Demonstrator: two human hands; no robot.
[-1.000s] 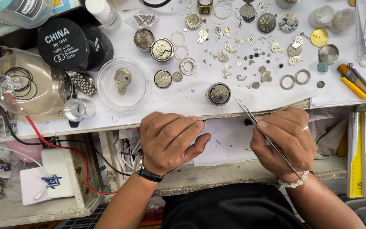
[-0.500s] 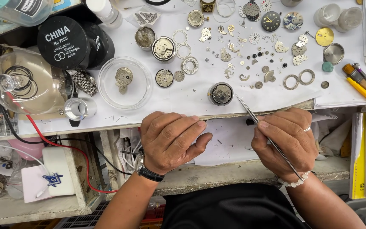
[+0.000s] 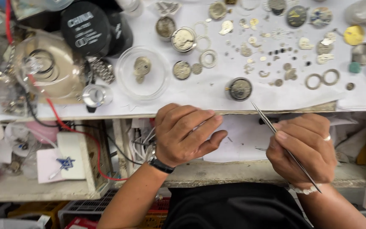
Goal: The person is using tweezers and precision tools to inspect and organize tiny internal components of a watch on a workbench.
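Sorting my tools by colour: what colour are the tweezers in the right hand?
Silver-grey metal tweezers, held in the right hand; the head view shows them best.

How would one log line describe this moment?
right hand: holds tweezers | tips near watch movement | left hand: empty, at bench edge

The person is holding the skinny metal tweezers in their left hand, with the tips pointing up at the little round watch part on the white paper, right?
Not quite. The head view shows the tweezers in the right hand, not the left. The left hand is empty, fingers curled at the bench edge. The tips do point up toward the round watch part on the white paper.
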